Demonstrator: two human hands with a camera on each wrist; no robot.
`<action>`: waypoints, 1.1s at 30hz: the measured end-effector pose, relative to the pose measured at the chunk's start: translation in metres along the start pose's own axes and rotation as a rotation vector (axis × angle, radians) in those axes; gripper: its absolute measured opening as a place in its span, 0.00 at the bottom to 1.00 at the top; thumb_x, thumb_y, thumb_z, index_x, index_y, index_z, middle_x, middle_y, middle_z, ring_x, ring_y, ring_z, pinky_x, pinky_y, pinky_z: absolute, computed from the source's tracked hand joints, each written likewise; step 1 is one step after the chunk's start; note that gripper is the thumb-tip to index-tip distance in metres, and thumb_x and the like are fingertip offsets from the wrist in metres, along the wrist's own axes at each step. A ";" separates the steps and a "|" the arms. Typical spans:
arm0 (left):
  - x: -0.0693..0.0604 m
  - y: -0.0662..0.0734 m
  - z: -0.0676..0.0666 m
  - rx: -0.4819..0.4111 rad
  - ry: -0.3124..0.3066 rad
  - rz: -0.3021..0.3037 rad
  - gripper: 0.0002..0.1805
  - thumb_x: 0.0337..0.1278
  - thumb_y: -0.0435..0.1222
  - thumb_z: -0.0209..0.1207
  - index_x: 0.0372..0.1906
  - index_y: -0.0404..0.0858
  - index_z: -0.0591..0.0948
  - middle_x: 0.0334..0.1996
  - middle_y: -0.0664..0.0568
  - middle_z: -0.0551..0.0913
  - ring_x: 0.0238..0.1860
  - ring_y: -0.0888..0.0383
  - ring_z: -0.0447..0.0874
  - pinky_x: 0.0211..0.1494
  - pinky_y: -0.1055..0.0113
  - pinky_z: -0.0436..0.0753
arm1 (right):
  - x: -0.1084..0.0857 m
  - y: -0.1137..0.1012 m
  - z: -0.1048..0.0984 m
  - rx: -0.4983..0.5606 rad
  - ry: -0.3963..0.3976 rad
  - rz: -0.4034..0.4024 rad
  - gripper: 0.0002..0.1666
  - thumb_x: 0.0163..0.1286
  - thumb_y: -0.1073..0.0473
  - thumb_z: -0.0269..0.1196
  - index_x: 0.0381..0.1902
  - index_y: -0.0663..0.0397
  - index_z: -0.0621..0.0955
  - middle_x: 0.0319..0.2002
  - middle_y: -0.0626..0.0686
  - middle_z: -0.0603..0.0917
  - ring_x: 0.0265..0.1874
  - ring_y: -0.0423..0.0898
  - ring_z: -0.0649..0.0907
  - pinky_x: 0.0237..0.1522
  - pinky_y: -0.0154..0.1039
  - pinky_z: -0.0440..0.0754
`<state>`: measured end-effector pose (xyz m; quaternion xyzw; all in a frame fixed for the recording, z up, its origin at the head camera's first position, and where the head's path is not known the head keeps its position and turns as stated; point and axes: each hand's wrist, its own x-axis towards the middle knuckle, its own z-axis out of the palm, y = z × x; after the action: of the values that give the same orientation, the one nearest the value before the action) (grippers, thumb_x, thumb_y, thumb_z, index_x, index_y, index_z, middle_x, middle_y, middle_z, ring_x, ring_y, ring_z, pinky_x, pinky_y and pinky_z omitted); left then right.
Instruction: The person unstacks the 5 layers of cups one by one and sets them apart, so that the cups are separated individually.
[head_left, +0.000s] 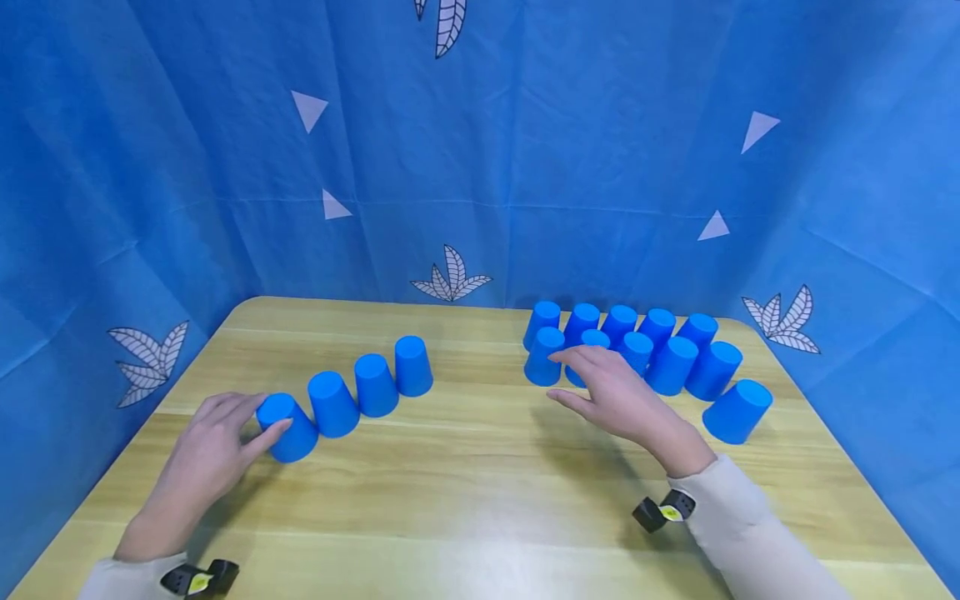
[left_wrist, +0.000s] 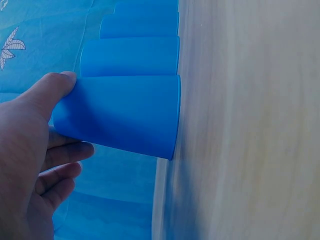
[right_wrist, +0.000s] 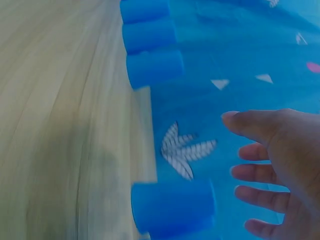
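Note:
My left hand [head_left: 210, 450] holds the narrow end of an upside-down blue cup [head_left: 292, 437], thumb on one side and fingers on the other. In the left wrist view, this cup [left_wrist: 125, 112] has its wide rim at the tabletop. Three more upside-down cups [head_left: 333, 406] continue the slanting row to the back right. My right hand [head_left: 618, 396] hovers over the right-hand group of cups, hiding part of its front row. Its fingers are spread with nothing between them; the right wrist view shows a cup [right_wrist: 172, 207] below and apart from the fingertips.
Several upside-down blue cups [head_left: 620, 325] stand in two rows at the back right of the wooden table [head_left: 465, 492]. One cup [head_left: 737, 412] sits apart in front of their right end. A blue patterned cloth [head_left: 570, 150] hangs behind the table and along its sides.

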<state>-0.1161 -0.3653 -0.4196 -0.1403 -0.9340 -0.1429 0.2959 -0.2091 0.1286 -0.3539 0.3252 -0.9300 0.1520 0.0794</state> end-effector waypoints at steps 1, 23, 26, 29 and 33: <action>0.000 0.000 0.000 0.000 -0.001 -0.001 0.26 0.56 0.45 0.67 0.48 0.25 0.81 0.39 0.35 0.83 0.47 0.36 0.75 0.51 0.41 0.76 | 0.005 -0.004 0.002 -0.002 0.001 -0.015 0.31 0.67 0.43 0.65 0.63 0.52 0.76 0.58 0.53 0.80 0.58 0.54 0.77 0.60 0.58 0.74; -0.001 -0.003 0.001 0.004 0.018 0.036 0.27 0.58 0.47 0.66 0.49 0.25 0.81 0.38 0.36 0.84 0.46 0.37 0.76 0.49 0.41 0.78 | 0.112 -0.075 0.044 -0.053 -0.084 -0.132 0.37 0.70 0.38 0.59 0.71 0.48 0.68 0.66 0.52 0.73 0.67 0.53 0.70 0.68 0.54 0.67; -0.001 -0.003 0.001 0.004 0.030 0.042 0.28 0.59 0.48 0.65 0.48 0.25 0.81 0.38 0.36 0.83 0.45 0.37 0.76 0.48 0.42 0.78 | 0.125 -0.083 0.050 -0.079 -0.121 -0.142 0.39 0.70 0.35 0.57 0.72 0.47 0.67 0.67 0.52 0.72 0.67 0.53 0.70 0.69 0.54 0.67; -0.001 -0.004 0.002 0.001 0.045 0.044 0.29 0.60 0.50 0.64 0.48 0.25 0.81 0.37 0.36 0.83 0.45 0.37 0.77 0.47 0.42 0.79 | 0.135 -0.090 0.056 -0.081 -0.154 -0.158 0.39 0.71 0.34 0.56 0.72 0.47 0.67 0.67 0.51 0.72 0.67 0.53 0.70 0.68 0.54 0.67; 0.000 -0.004 0.003 -0.006 0.057 0.058 0.28 0.60 0.50 0.64 0.48 0.26 0.82 0.37 0.37 0.83 0.44 0.37 0.77 0.47 0.42 0.79 | 0.146 -0.098 0.064 -0.092 -0.178 -0.179 0.38 0.71 0.36 0.56 0.72 0.47 0.67 0.66 0.52 0.72 0.66 0.53 0.70 0.67 0.54 0.69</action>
<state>-0.1191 -0.3683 -0.4224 -0.1644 -0.9202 -0.1412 0.3259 -0.2637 -0.0507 -0.3552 0.4152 -0.9066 0.0722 0.0245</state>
